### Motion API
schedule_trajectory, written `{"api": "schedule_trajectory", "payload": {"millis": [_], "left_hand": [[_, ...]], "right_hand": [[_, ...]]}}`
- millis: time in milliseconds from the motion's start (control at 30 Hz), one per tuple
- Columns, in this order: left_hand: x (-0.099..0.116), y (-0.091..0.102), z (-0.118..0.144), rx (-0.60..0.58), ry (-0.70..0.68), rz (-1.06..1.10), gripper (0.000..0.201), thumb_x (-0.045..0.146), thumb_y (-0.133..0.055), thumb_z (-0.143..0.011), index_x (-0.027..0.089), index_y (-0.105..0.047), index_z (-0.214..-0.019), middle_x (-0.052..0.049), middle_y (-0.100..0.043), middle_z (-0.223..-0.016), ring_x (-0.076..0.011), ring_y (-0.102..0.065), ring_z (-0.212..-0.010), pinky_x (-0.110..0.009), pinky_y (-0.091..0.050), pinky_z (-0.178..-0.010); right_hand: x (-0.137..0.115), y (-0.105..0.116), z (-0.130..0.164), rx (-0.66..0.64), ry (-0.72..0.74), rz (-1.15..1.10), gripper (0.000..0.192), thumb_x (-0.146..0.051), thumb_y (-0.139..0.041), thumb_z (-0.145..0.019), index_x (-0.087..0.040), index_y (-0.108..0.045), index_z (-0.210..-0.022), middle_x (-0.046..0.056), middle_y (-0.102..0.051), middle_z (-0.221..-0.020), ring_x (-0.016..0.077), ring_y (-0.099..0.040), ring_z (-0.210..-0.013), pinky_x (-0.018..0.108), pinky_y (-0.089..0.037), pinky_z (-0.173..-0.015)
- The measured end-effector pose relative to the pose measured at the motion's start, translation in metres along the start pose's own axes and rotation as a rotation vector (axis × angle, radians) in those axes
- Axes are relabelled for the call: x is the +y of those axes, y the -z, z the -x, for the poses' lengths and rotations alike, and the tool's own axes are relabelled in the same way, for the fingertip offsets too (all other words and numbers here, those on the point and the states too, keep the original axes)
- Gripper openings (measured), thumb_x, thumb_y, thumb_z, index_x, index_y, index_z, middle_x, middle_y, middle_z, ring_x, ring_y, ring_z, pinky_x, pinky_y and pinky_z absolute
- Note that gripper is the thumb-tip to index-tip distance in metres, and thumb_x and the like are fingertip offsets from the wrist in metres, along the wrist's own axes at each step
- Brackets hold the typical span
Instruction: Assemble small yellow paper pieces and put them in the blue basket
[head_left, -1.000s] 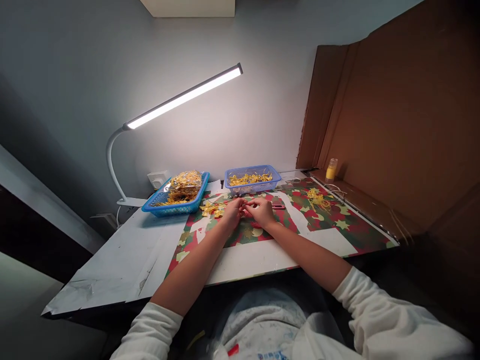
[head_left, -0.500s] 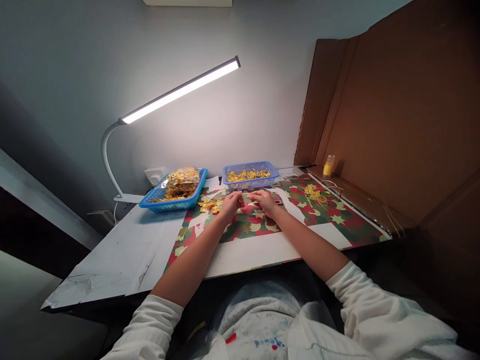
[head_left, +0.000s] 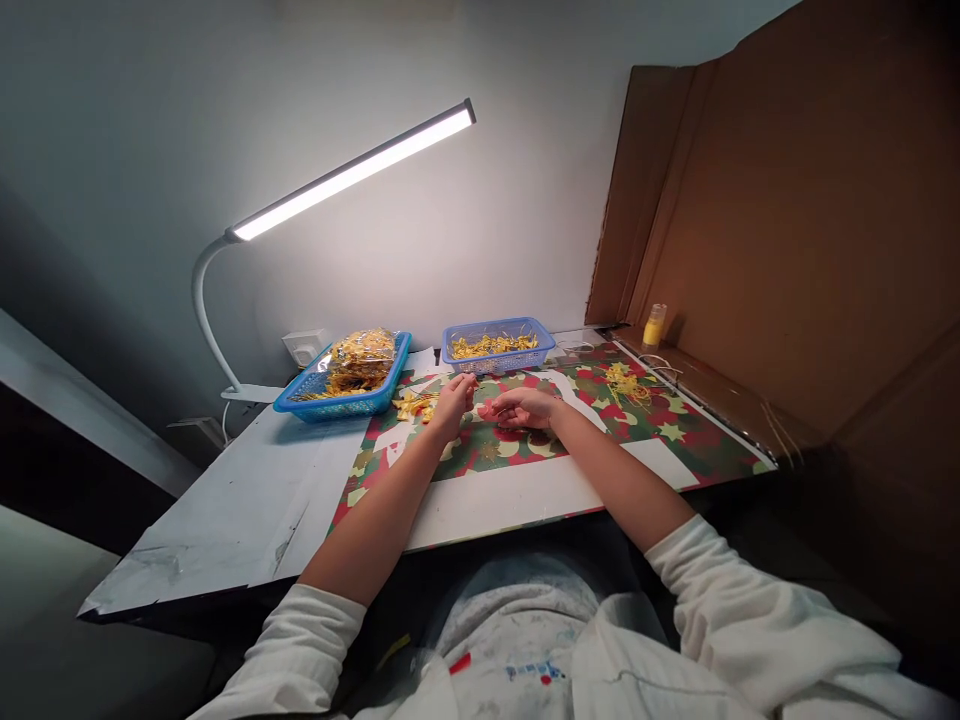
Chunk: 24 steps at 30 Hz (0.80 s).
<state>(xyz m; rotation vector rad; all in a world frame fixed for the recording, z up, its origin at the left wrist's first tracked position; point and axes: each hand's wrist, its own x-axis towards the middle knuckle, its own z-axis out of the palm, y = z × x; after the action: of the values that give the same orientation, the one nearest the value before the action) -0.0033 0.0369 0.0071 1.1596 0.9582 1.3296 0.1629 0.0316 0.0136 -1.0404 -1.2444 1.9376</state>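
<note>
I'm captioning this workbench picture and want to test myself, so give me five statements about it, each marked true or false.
1. The desk lamp is lit. True.
2. The right hand is inside a basket. False: the right hand and the left hand are both over the patterned sheet.
3. A tangle of yellow pieces lies on the patterned sheet, to the right of both hands. True.
4. The small bottle with yellow contents stands beside the lamp's base. False: the bottle stands on the far right, near the cardboard panel.
5. Both forearms are bare below white sleeves. True.
</note>
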Motion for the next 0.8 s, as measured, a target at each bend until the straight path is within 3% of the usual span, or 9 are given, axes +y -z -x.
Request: {"api": "schedule_trajectory", "payload": {"millis": [100, 167, 233, 333, 400, 533, 700, 733, 800], "left_hand": [[0.000, -0.001, 0.002, 0.000, -0.027, -0.022, 0.026, 0.036, -0.069, -0.066, 0.018, -0.051, -0.064, 0.008, -0.030, -0.050, -0.0054, -0.023, -0.045, -0.019, -0.021, -0.044], [0.001, -0.002, 0.003, 0.000, -0.041, -0.026, 0.021, 0.032, -0.068, -0.066, 0.018, -0.053, -0.067, 0.007, -0.035, -0.051, -0.0059, -0.027, -0.046, -0.019, -0.022, -0.045], [0.002, -0.003, 0.004, -0.006, -0.055, -0.028, 0.016, 0.027, -0.068, -0.066, 0.019, -0.055, -0.072, 0.007, -0.039, -0.053, -0.0064, -0.029, -0.047, -0.019, -0.023, -0.046], [0.005, -0.006, 0.006, -0.026, -0.075, -0.044, 0.015, 0.022, -0.067, -0.066, 0.019, -0.058, -0.077, 0.006, -0.041, -0.054, -0.0071, -0.032, -0.048, -0.019, -0.024, -0.047], [0.006, -0.008, 0.009, -0.054, -0.089, -0.056, 0.015, 0.020, -0.067, -0.066, 0.019, -0.059, -0.078, 0.006, -0.043, -0.055, -0.0076, -0.034, -0.050, -0.019, -0.025, -0.049], [0.007, -0.009, 0.011, -0.104, -0.111, -0.065, 0.016, 0.020, -0.068, -0.066, 0.019, -0.059, -0.079, 0.005, -0.048, -0.058, -0.0085, -0.038, -0.053, -0.020, -0.029, -0.052], [0.006, -0.007, 0.010, -0.078, -0.122, -0.062, 0.013, 0.018, -0.066, -0.068, 0.018, -0.061, -0.080, 0.005, -0.044, -0.056, -0.0086, -0.037, -0.052, -0.020, -0.028, -0.051], [0.007, -0.008, 0.010, -0.075, -0.117, -0.061, 0.013, 0.018, -0.066, -0.068, 0.018, -0.061, -0.079, 0.005, -0.044, -0.056, -0.0086, -0.038, -0.053, -0.020, -0.029, -0.052], [0.007, -0.008, 0.010, -0.077, -0.106, -0.059, 0.013, 0.017, -0.067, -0.067, 0.018, -0.061, -0.079, 0.005, -0.045, -0.056, -0.0087, -0.039, -0.053, -0.020, -0.030, -0.052]], "right_hand": [[-0.002, 0.002, 0.003, -0.079, -0.020, 0.075, 0.003, -0.016, -0.070, -0.069, -0.013, -0.068, -0.070, 0.006, -0.070, -0.075, 0.0095, -0.058, -0.057, 0.021, -0.052, -0.057], [-0.003, 0.004, 0.002, -0.055, -0.003, 0.119, 0.009, -0.021, -0.072, -0.068, -0.014, -0.068, -0.071, 0.006, -0.069, -0.077, 0.0084, -0.054, -0.054, 0.020, -0.046, -0.050], [-0.003, 0.007, -0.001, 0.108, 0.074, 0.163, 0.014, -0.027, -0.073, -0.067, -0.015, -0.065, -0.066, 0.004, -0.067, -0.072, 0.0068, -0.047, -0.048, 0.020, -0.039, -0.043], [-0.003, 0.007, -0.007, 0.389, 0.312, 0.234, 0.017, -0.033, -0.069, -0.069, -0.017, -0.063, -0.066, 0.002, -0.066, -0.072, 0.0071, -0.045, -0.050, 0.019, -0.035, -0.043], [-0.001, 0.003, -0.011, 0.393, 0.420, 0.270, 0.019, -0.037, -0.065, -0.069, -0.018, -0.065, -0.071, 0.002, -0.067, -0.078, 0.0089, -0.050, -0.058, 0.019, -0.038, -0.047], [0.001, -0.002, -0.016, 0.313, 0.421, 0.297, 0.024, -0.042, -0.060, -0.071, -0.018, -0.066, -0.071, 0.003, -0.068, -0.082, 0.0115, -0.053, -0.066, 0.020, -0.041, -0.054], [-0.003, 0.012, -0.015, 0.806, 0.476, 0.285, 0.029, -0.039, -0.051, -0.077, -0.019, -0.054, -0.056, 0.002, -0.061, -0.065, 0.0141, -0.052, -0.065, 0.024, -0.041, -0.060], [-0.005, 0.014, -0.015, 0.856, 0.502, 0.283, 0.028, -0.038, -0.050, -0.077, -0.020, -0.053, -0.056, 0.001, -0.061, -0.064, 0.0148, -0.053, -0.067, 0.024, -0.041, -0.062], [-0.005, 0.014, -0.014, 0.792, 0.549, 0.300, 0.025, -0.037, -0.052, -0.076, -0.019, -0.056, -0.058, 0.001, -0.062, -0.065, 0.0154, -0.055, -0.071, 0.024, -0.042, -0.066]]}}
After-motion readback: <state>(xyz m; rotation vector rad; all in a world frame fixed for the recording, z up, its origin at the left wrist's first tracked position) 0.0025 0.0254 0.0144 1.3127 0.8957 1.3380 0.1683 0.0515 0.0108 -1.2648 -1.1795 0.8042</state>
